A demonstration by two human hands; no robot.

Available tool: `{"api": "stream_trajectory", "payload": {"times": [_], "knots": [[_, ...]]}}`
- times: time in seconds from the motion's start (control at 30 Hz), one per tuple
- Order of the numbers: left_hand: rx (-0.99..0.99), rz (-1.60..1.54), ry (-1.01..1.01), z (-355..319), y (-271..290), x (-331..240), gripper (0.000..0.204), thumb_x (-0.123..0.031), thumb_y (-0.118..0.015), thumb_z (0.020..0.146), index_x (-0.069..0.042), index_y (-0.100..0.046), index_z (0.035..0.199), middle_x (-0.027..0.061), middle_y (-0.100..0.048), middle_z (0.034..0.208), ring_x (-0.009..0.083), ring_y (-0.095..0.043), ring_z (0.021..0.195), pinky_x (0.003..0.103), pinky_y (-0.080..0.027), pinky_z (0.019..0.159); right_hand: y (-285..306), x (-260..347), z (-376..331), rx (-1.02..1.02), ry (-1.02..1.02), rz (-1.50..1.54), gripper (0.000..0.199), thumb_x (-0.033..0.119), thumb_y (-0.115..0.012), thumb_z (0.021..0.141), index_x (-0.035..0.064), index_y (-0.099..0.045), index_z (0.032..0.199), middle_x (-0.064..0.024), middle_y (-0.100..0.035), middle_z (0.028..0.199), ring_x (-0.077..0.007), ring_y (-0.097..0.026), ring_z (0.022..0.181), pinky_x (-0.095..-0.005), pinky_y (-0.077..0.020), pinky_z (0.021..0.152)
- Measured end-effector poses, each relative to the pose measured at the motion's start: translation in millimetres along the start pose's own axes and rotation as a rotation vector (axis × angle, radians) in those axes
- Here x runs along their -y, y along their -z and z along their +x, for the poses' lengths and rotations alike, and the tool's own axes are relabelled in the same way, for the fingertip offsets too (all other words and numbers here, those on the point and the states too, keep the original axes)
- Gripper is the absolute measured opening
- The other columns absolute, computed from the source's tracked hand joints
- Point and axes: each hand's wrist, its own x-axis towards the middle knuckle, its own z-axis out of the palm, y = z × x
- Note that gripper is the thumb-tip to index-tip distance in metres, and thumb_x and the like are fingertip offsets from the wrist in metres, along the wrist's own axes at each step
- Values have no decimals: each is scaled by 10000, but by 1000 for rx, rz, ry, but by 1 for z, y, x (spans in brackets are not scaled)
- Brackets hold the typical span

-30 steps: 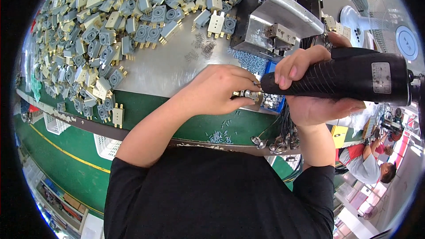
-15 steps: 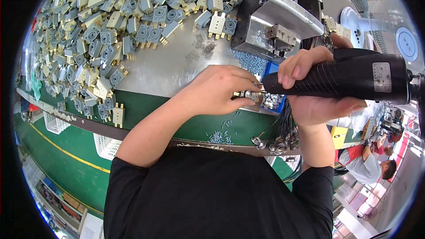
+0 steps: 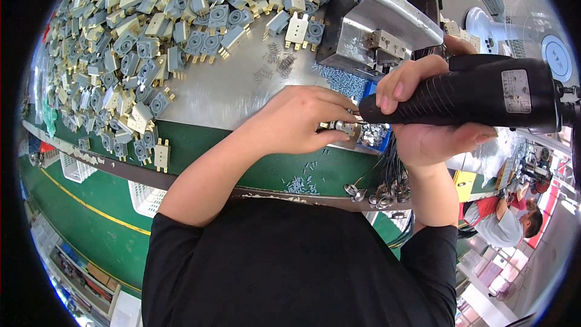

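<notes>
A blue tray (image 3: 370,89) held small metal parts (image 3: 373,135). Left of it, the left hand (image 3: 305,118) pinched a metal fitting (image 3: 339,126); right of it, the right hand (image 3: 425,142) wrapped around a black power screwdriver (image 3: 463,94). Farther left, past loose screws (image 3: 301,186), bare counter (image 3: 263,175) lined the front edge (image 3: 327,201).

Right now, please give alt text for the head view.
A person's right hand holds a black tool close to a small part in the left hand. Grey and cream components are piled at upper left on the workbench; loose screws lie nearby.
</notes>
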Motion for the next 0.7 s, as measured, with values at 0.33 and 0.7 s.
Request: {"api": "stream_trajectory", "payload": {"times": [0.33, 0.7], "knots": [[2, 5, 10, 0, 0, 0, 274, -267, -777, 843, -109, -805, 1065, 66, -762, 1185, 295, -725, 1052, 409, -579, 889, 0, -6, -5, -7, 0, -55, 1239, 1013, -430, 756, 37, -300, 1507, -80, -544, 785, -211, -574, 607, -376, -523, 601], [7, -4, 7, 2, 1, -2, 309, -204, -839, 777, -79, -802, 1056, 135, -760, 1168, 338, -732, 1044, 421, -587, 900, 12, -22, 1, 81, 178, 307, 1232, 1027, -416, 742, 78, -308, 1520, -63, -540, 783, -198, -561, 601, -369, -517, 602]]}}
